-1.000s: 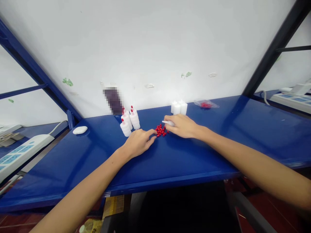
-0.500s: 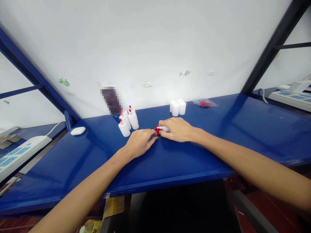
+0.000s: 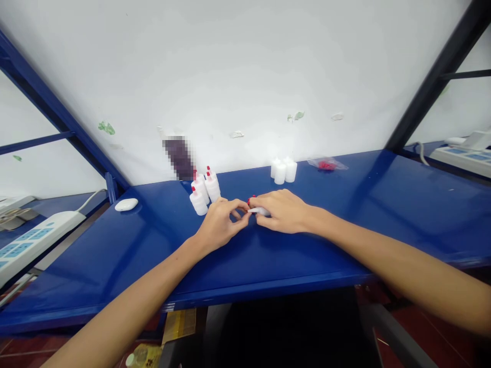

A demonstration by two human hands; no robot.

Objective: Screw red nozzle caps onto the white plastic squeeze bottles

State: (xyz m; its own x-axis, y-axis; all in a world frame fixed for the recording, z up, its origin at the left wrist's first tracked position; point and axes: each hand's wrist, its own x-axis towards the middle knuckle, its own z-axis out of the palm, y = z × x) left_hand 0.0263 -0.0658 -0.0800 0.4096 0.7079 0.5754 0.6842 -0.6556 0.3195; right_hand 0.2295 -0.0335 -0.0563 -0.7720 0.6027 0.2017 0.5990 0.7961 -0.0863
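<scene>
My right hand (image 3: 286, 210) is wrapped round a white squeeze bottle (image 3: 262, 210), its pointed nozzle aimed left and its body mostly hidden by the fingers. At the nozzle's tip, my left hand (image 3: 222, 222) pinches thumb and fingertips together on a small red cap, which the fingers almost wholly cover. Just behind the fingertips lie several loose red caps (image 3: 251, 199), partly hidden by my right hand. Left of my hands stands a group of white bottles with red-capped nozzles (image 3: 199, 202).
White bottles without red tips (image 3: 280, 174) stand near the wall. A clear bag of red caps (image 3: 327, 165) lies to their right. A white rounded case (image 3: 126, 204) rests at the left of the blue table (image 3: 268, 260). A power strip (image 3: 34, 245) is beyond the left edge.
My left fingers have come away from the loose red caps to the nozzle's tip and now form a pinch. My right hand, still holding the bottle, has shifted slightly nearer. The view moved a little.
</scene>
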